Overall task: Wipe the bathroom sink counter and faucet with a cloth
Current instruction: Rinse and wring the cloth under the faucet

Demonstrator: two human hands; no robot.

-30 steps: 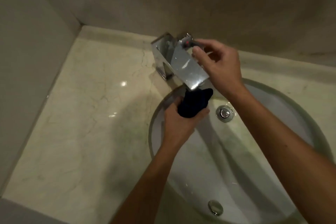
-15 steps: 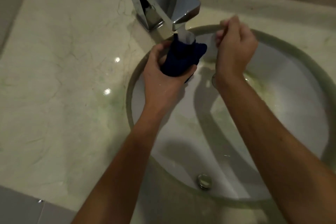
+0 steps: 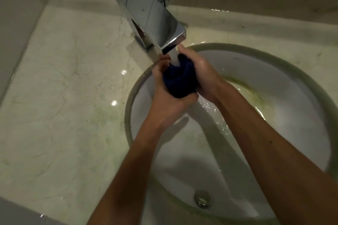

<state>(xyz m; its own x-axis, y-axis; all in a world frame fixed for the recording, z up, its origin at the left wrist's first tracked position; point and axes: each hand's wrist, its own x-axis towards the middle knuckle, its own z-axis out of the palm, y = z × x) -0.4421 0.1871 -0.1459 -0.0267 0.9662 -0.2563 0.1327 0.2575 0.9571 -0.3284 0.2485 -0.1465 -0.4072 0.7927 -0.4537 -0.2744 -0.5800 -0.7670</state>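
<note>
Nearest, at six o'clock, a round metal fitting (image 3: 202, 198) sits in the wall of the smooth white oval basin (image 3: 292, 115); thin water glints on the bowl's floor. Farther in, the left hand (image 3: 168, 100) and right hand (image 3: 203, 76) meet over the bowl, each grip clamped on the bunched dark-blue cloth (image 3: 178, 82). At twelve o'clock a flat stream falls onto it from the angular chrome faucet (image 3: 150, 18). Pale veined marble surface (image 3: 64, 97) spreads to nine o'clock.
</note>
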